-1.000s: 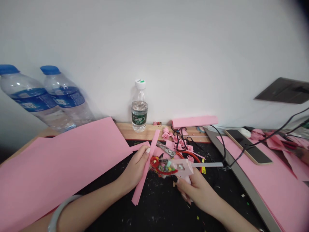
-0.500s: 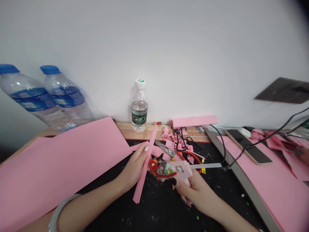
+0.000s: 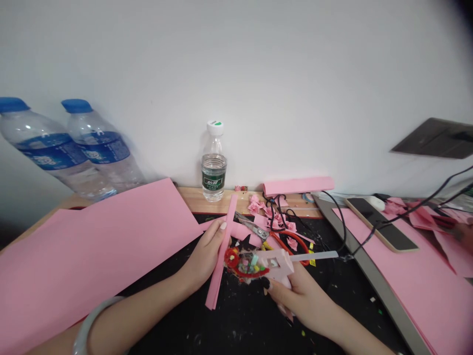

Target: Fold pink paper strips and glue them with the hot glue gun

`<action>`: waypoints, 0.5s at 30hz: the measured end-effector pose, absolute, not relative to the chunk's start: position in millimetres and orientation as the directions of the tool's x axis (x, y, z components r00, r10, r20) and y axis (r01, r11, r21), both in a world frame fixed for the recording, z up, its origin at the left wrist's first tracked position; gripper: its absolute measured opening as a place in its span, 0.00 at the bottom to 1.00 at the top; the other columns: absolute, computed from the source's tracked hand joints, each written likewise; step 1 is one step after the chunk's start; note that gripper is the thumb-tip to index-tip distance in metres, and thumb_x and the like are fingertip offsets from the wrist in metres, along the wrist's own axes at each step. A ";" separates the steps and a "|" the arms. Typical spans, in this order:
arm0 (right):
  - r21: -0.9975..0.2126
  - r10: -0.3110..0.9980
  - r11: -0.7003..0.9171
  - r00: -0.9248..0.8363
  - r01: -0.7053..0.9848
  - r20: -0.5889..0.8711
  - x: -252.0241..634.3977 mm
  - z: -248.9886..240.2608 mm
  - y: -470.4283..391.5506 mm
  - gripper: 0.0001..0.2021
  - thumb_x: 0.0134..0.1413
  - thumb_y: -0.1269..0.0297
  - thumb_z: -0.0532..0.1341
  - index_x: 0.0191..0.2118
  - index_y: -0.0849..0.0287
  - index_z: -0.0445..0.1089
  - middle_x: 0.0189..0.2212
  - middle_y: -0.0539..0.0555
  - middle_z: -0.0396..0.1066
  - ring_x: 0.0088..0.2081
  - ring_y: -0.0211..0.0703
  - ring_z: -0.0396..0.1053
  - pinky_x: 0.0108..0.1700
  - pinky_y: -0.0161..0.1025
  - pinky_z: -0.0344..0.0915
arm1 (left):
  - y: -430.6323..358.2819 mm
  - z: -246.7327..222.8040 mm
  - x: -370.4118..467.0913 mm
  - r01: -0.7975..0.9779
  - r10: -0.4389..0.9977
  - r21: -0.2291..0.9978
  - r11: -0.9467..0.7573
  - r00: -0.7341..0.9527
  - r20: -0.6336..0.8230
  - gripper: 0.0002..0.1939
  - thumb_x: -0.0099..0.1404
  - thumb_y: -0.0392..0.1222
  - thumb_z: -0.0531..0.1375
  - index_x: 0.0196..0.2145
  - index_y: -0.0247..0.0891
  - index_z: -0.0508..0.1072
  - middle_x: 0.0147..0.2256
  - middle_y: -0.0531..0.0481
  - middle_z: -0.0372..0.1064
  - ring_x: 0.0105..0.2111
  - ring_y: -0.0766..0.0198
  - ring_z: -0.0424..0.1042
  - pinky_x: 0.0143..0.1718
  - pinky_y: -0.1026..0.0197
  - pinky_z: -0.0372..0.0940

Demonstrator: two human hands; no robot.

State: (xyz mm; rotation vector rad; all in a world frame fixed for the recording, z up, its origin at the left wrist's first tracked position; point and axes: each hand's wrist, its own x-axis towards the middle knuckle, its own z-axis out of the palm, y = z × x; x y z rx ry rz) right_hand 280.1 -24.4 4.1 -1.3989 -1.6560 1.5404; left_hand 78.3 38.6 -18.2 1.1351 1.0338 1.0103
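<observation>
My left hand (image 3: 205,251) is closed on a long folded pink paper strip (image 3: 218,281), thumb on top, the strip slanting upward away from me. In my right hand (image 3: 295,291) is a pink glue gun (image 3: 275,264), its front decorated with red, green and yellow bits and a white glue stick (image 3: 314,256) sticking out of its back. The gun's decorated end lies close against the strip; whether its nozzle touches the paper is hidden. Behind it lie orange-handled scissors (image 3: 254,227), partly over pink scraps.
Large pink sheets (image 3: 111,246) cover the left side. Water bottles (image 3: 213,172) stand along the wall. Small pink paper flowers (image 3: 254,204) and black cords (image 3: 277,212) lie behind the scissors. On the right are a phone (image 3: 384,224), more pink paper, and another person's blurred hand (image 3: 465,236).
The glue gun has shifted slightly left and down along the strip. The strip's tilt has changed a little. Both hands keep their hold.
</observation>
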 end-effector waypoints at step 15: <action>-0.933 0.892 -0.145 -0.364 0.330 -0.267 278.4 6.9 -28.2 0.10 0.57 0.56 0.56 0.37 0.57 0.61 0.19 0.43 0.56 0.16 0.30 0.54 0.17 0.28 0.54 | 39.1 -20.7 77.5 -0.124 0.972 0.979 0.162 0.191 -0.137 0.17 0.65 0.57 0.52 0.29 0.41 0.64 0.20 0.58 0.57 0.19 0.67 0.56 0.20 0.65 0.54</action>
